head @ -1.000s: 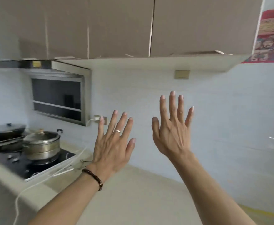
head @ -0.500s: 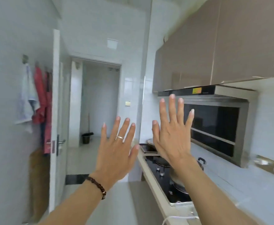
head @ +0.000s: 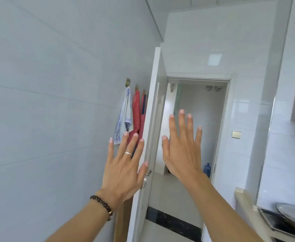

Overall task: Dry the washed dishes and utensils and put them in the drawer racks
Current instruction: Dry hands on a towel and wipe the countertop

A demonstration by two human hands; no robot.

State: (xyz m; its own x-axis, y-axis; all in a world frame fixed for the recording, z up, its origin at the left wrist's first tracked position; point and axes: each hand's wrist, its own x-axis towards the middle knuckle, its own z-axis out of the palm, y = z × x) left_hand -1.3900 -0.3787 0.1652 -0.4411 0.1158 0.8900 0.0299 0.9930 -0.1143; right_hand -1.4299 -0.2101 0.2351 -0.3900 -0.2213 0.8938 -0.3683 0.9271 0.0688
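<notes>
My left hand (head: 124,169) and my right hand (head: 182,151) are both raised in front of me, backs toward the camera, fingers straight and spread, holding nothing. The left hand wears a ring and a dark bead bracelet. A blue-and-white cloth (head: 125,117) and a red cloth (head: 136,112) hang from hooks on the left wall, just behind my left fingertips. No dishes, utensils or drawer racks are in view.
A white door (head: 152,109) stands open beside the cloths, with a doorway (head: 195,130) into a tiled room behind it. At the lower right are the counter edge (head: 244,201), a stove and a metal pan lid (head: 293,215). A blue bottle (head: 207,169) stands on the far floor.
My view has swung left, from the counter and range hood to the door and the wall of hanging cloths. Both hands stay raised and spread in the same pose.
</notes>
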